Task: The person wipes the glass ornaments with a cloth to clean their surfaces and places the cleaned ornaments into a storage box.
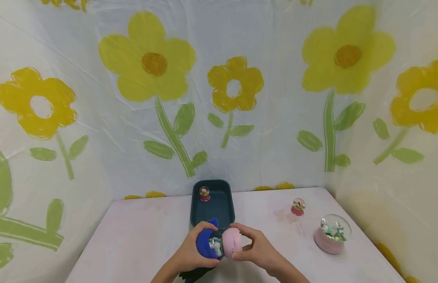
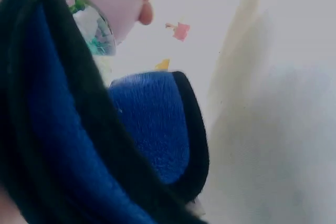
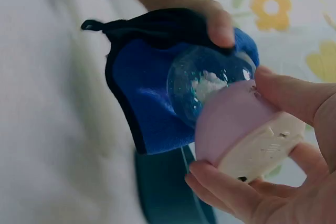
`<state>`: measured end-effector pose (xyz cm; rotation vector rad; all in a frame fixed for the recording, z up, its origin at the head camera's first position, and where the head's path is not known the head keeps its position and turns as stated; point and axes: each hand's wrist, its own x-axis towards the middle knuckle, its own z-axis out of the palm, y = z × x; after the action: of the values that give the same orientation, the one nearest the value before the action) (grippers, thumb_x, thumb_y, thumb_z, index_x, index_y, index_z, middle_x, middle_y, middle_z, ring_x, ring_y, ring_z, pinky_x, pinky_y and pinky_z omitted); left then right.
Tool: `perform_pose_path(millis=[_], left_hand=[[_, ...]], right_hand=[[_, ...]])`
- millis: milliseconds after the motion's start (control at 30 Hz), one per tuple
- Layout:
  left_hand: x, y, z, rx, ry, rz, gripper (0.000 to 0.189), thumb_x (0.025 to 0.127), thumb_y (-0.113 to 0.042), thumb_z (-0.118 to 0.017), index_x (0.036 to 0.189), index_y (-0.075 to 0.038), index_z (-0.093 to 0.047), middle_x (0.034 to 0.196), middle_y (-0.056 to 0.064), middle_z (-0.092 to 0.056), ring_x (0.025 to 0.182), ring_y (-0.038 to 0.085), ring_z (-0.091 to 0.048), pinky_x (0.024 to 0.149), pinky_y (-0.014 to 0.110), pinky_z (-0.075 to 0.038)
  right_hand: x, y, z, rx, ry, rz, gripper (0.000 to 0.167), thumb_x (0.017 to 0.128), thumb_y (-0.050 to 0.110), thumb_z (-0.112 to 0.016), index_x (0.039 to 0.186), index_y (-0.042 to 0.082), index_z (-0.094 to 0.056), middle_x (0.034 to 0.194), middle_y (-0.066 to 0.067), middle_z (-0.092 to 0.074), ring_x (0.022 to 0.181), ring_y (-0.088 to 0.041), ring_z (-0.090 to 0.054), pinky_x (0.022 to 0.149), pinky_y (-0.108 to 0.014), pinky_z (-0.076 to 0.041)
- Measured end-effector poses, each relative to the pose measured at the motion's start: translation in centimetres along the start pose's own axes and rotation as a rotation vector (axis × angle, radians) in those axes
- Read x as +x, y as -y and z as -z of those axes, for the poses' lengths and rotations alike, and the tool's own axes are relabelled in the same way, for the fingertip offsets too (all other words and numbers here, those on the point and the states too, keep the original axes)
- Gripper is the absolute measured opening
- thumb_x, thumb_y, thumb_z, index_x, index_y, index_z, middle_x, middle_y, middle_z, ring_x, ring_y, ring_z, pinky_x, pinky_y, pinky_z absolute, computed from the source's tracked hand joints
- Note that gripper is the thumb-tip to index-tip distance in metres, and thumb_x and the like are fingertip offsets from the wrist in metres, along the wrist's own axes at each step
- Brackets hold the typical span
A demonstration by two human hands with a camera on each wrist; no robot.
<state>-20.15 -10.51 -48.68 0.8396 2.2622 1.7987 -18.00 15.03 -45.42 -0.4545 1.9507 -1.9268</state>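
My right hand grips the pink base of a snow globe between thumb and fingers, the globe tipped on its side. In my left hand is a blue cloth with black edging, wrapped against the glass dome. The right wrist view shows the cloth spread behind the dome, a black hanging loop at its corner. Small white figures show through the glass. Much of the left wrist view is filled by the cloth, with the pink base behind it.
Behind my hands lies a dark green tray holding a small snow globe with a red base. To the right stand another small red-based globe and a larger pink-based globe. A flower-printed curtain surrounds the table.
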Motion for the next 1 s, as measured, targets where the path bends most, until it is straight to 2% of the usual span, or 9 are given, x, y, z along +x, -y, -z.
perform_pose_path(millis=[67, 167, 267, 400, 500, 600, 733, 833, 1000], left_hand=[[0.1, 0.2, 0.0, 0.025, -0.030, 0.002, 0.071, 0.071, -0.024, -0.087, 0.130, -0.030, -0.047, 0.134, 0.008, -0.043, 0.111, 0.034, -0.050, 0.079, 0.035, -0.054], [0.2, 0.5, 0.4, -0.016, -0.062, 0.000, 0.072, 0.071, -0.022, -0.087, 0.131, -0.028, -0.048, 0.133, 0.012, -0.045, 0.108, 0.033, -0.052, 0.078, 0.035, -0.054], [0.4, 0.8, 0.9, -0.112, -0.066, 0.013, 0.070, 0.072, -0.021, -0.086, 0.132, -0.023, -0.049, 0.133, 0.017, -0.046, 0.107, 0.034, -0.054, 0.079, 0.038, -0.054], [0.4, 1.3, 1.7, -0.271, -0.026, 0.008, 0.067, 0.077, -0.020, -0.081, 0.134, -0.012, -0.046, 0.133, 0.024, -0.043, 0.109, 0.035, -0.054, 0.083, 0.042, -0.053], [0.2, 1.8, 2.0, -0.387, 0.025, -0.019, 0.065, 0.082, -0.020, -0.073, 0.136, -0.004, -0.041, 0.132, 0.027, -0.042, 0.109, 0.034, -0.054, 0.086, 0.044, -0.051], [0.0, 2.2, 2.0, -0.491, 0.083, -0.024, 0.061, 0.086, -0.024, -0.065, 0.137, -0.005, -0.038, 0.129, 0.024, -0.045, 0.110, 0.032, -0.054, 0.089, 0.045, -0.049], [-0.2, 2.3, 1.8, -0.556, 0.130, 0.007, 0.060, 0.088, -0.031, -0.061, 0.139, -0.011, -0.036, 0.127, 0.018, -0.049, 0.109, 0.030, -0.055, 0.090, 0.045, -0.048], [-0.5, 2.0, 1.7, -0.533, 0.122, 0.015, 0.063, 0.087, -0.031, -0.064, 0.139, -0.011, -0.035, 0.126, 0.015, -0.051, 0.109, 0.030, -0.056, 0.091, 0.044, -0.048], [-0.5, 1.3, 1.8, -0.420, 0.073, 0.006, 0.070, 0.080, -0.026, -0.074, 0.138, -0.009, -0.039, 0.127, 0.017, -0.050, 0.108, 0.034, -0.055, 0.087, 0.045, -0.050]], right_hand=[[0.0, 0.5, -0.7, -0.144, -0.025, 0.107, 0.072, 0.077, 0.008, -0.082, 0.141, 0.013, -0.050, 0.143, -0.026, -0.040, 0.089, -0.033, -0.067, 0.075, -0.038, -0.056], [0.0, 0.8, -1.6, -0.370, -0.069, 0.284, 0.073, 0.072, 0.006, -0.085, 0.137, 0.018, -0.054, 0.143, -0.021, -0.042, 0.105, -0.038, -0.062, 0.073, -0.035, -0.056], [0.1, 0.6, -2.2, -0.610, -0.116, 0.440, 0.074, 0.070, 0.010, -0.087, 0.136, 0.023, -0.055, 0.144, -0.014, -0.043, 0.116, -0.038, -0.056, 0.074, -0.034, -0.056], [0.6, 0.2, -2.0, -0.846, -0.124, 0.648, 0.077, 0.067, 0.016, -0.090, 0.134, 0.026, -0.056, 0.146, -0.006, -0.044, 0.112, -0.028, -0.060, 0.079, -0.032, -0.054], [0.9, -0.7, -1.5, -0.872, -0.098, 0.802, 0.077, 0.066, 0.013, -0.091, 0.134, 0.022, -0.057, 0.147, -0.007, -0.042, 0.112, -0.026, -0.060, 0.083, -0.027, -0.052], [1.2, -2.2, -1.4, -0.735, -0.092, 0.879, 0.075, 0.066, 0.008, -0.090, 0.133, 0.012, -0.057, 0.146, -0.015, -0.041, 0.117, -0.031, -0.057, 0.084, -0.024, -0.050], [1.1, -3.5, -1.4, -0.470, -0.094, 0.778, 0.071, 0.070, 0.006, -0.087, 0.134, 0.005, -0.054, 0.144, -0.022, -0.041, 0.121, -0.027, -0.054, 0.080, -0.030, -0.054], [0.9, -3.6, -1.5, -0.279, -0.068, 0.527, 0.070, 0.077, 0.009, -0.082, 0.139, 0.009, -0.050, 0.145, -0.020, -0.040, 0.114, -0.021, -0.060, 0.078, -0.035, -0.054], [1.3, -2.7, -1.2, 0.004, -0.030, 0.154, 0.068, 0.086, 0.010, -0.075, 0.145, 0.011, -0.043, 0.143, -0.024, -0.039, 0.095, -0.033, -0.065, 0.079, -0.043, -0.054]])
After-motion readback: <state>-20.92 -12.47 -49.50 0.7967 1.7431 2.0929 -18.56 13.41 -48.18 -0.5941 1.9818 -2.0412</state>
